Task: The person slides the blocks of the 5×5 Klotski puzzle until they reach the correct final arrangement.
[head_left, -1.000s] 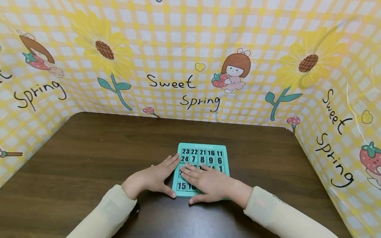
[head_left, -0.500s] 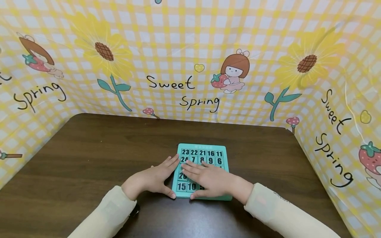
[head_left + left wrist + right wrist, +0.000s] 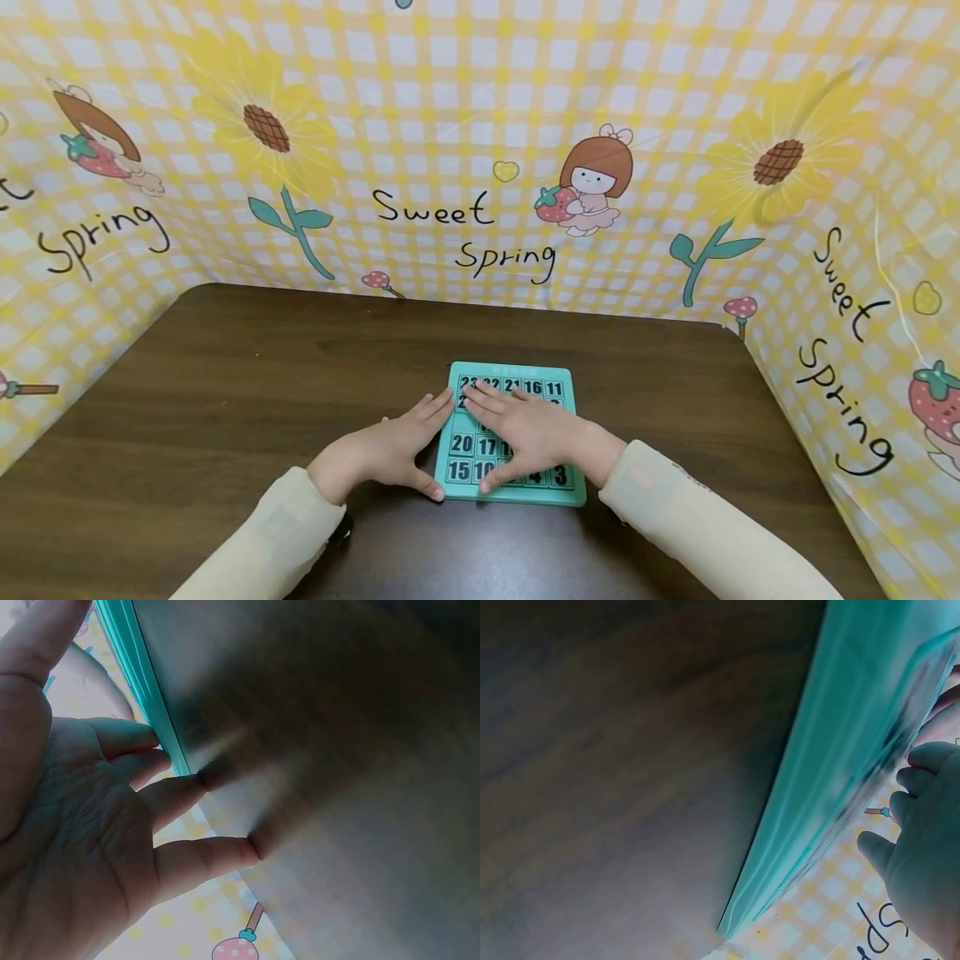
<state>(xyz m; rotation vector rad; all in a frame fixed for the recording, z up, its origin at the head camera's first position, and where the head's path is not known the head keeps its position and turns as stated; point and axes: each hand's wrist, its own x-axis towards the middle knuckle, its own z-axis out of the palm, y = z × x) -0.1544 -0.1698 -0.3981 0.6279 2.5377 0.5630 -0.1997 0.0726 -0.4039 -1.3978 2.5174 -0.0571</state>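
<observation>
A teal number slide puzzle point(image 3: 566, 492) lies flat on the brown table, its square tiles printed with black numbers. No number shows at the left end of its third row. My left hand point(image 3: 393, 448) rests along its left edge, fingers straight, thumb by the near left corner. In the left wrist view, the fingertips point(image 3: 154, 739) of that hand touch the puzzle's side rim point(image 3: 142, 682). Over the tiles lies my right hand point(image 3: 536, 429), fingers straight, tips on the upper left numbers and thumb on the bottom row. It covers much of the middle rows.
The dark wooden table point(image 3: 300, 350) spreads around the puzzle. A yellow checked cloth point(image 3: 450, 100) with sunflowers and lettering hangs along the back and both sides. A small black object point(image 3: 341, 530) shows by the left cuff.
My right hand has moved up over the puzzle, away from the near edge, uncovering the bottom rows and covering part of the upper ones. The left hand and the puzzle stay in place.
</observation>
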